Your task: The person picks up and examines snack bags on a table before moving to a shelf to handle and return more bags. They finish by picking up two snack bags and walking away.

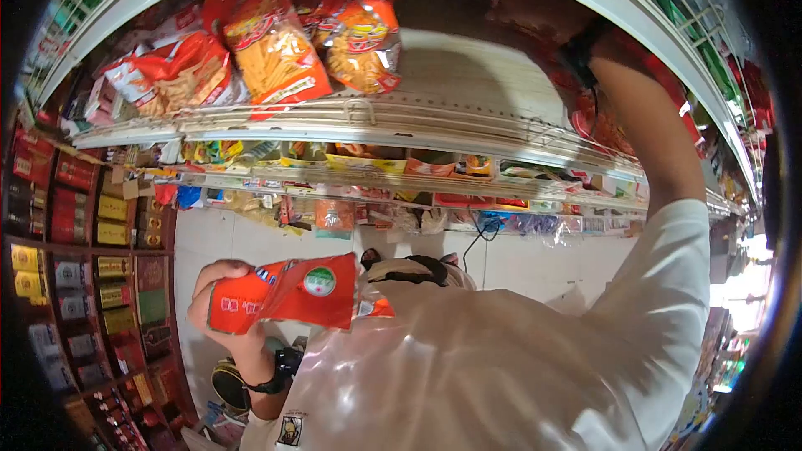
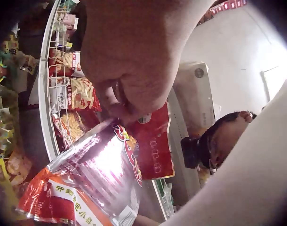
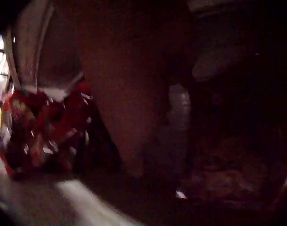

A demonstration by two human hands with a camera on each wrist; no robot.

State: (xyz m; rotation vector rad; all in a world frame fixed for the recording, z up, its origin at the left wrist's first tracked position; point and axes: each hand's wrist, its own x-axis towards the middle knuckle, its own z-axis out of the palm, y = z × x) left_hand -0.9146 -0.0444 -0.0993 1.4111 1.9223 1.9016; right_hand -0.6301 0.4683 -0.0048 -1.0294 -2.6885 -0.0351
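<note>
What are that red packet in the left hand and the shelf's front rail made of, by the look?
Red packet: thin plastic film, probably foil-lined; it crinkles, and its back flashes silver in the left wrist view. Front rail: likely white-coated metal wire; it looks thin, straight and glossy.

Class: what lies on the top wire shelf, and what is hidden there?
Orange snack bags lie on the top wire shelf. The right hand reaches in; its fingers are hidden in shadow.
</note>
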